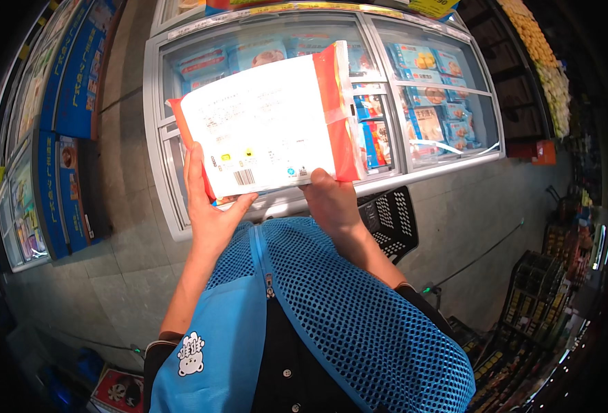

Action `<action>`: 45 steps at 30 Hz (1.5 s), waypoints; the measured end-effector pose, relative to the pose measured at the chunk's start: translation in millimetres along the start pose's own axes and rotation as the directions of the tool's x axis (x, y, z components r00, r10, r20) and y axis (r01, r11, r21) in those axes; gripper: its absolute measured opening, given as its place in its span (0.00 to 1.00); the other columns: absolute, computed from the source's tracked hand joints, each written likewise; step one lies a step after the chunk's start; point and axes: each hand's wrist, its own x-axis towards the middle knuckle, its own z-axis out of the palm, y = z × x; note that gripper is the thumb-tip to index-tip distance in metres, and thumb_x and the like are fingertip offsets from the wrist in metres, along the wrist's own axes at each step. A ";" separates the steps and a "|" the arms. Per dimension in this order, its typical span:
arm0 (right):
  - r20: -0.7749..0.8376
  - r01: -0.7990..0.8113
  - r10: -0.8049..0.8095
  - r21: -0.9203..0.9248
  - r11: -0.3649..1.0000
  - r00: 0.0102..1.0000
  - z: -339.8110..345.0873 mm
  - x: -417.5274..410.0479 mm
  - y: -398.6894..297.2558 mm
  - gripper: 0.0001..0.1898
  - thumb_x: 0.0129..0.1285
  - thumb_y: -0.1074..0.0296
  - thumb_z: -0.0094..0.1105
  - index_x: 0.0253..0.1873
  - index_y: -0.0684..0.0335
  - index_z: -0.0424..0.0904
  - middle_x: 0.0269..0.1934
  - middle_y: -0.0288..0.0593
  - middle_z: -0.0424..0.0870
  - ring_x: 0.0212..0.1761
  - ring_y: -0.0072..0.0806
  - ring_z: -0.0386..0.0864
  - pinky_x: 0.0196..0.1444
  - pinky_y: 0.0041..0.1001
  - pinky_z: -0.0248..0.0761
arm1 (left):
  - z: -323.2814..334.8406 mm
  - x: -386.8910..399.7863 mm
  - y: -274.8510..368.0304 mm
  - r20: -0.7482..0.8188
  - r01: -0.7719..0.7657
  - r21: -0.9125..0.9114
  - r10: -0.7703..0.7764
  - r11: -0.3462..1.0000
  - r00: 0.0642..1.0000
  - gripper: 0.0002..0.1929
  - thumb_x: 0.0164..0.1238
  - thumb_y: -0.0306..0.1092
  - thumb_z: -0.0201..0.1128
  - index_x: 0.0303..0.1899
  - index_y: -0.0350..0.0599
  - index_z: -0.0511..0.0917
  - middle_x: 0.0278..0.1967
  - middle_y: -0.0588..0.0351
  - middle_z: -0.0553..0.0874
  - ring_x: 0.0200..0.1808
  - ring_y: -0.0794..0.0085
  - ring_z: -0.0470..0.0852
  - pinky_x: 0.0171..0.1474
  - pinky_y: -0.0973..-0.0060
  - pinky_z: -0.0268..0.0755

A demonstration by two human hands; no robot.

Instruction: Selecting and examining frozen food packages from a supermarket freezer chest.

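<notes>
Between both hands I hold a plastic food bag (278,118), white in the middle with red ends, its printed side with a barcode turned up to me. My left hand (206,206) grips the lower left corner, fingers along the edge and thumb underneath. At the lower right my right hand (332,204) pinches the edge, thumb on top; its fingers are hidden below. The bag is over a chest freezer (428,173) with sliding glass lids. Through the glass I see blue frozen food bags (443,111), and red and blue ones (376,142) lie in a gap beside my bag.
A black shopping basket (399,222) stands on the floor against the freezer's front, right of me. Another freezer with blue panels (46,175) runs along the left. Stocked shelves (531,299) are at the lower right. A yellow price sign (433,6) tops the freezer's back.
</notes>
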 end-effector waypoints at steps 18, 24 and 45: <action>0.304 0.380 -0.233 -0.807 0.453 0.924 68.2 1.2 -3.5 0.29 0.61 0.67 0.72 0.64 0.71 0.73 0.56 0.56 0.80 0.58 0.40 0.80 0.58 0.35 0.75 | 3.5 26.7 -11.9 -0.115 -0.177 0.263 0.213 0.948 0.970 0.56 0.51 0.34 0.79 0.78 0.40 0.48 0.79 0.36 0.47 0.80 0.44 0.49 0.77 0.56 0.53; 0.547 0.552 -0.174 -0.667 0.500 0.819 104.2 1.3 -21.3 0.34 0.60 0.70 0.72 0.70 0.70 0.68 0.71 0.61 0.67 0.68 0.48 0.74 0.66 0.37 0.71 | -9.7 5.4 -17.7 0.303 0.452 -0.610 -0.336 0.651 0.892 0.32 0.71 0.36 0.66 0.72 0.37 0.63 0.67 0.45 0.73 0.69 0.60 0.72 0.72 0.62 0.65; 0.049 0.109 -0.103 -0.133 0.985 0.993 44.3 14.6 -30.3 0.32 0.70 0.69 0.64 0.73 0.70 0.58 0.66 0.50 0.75 0.67 0.31 0.74 0.69 0.34 0.68 | 8.1 -13.2 6.6 0.648 0.558 -0.570 -0.088 0.603 0.756 0.43 0.58 0.41 0.79 0.72 0.40 0.65 0.65 0.51 0.77 0.67 0.63 0.75 0.71 0.65 0.66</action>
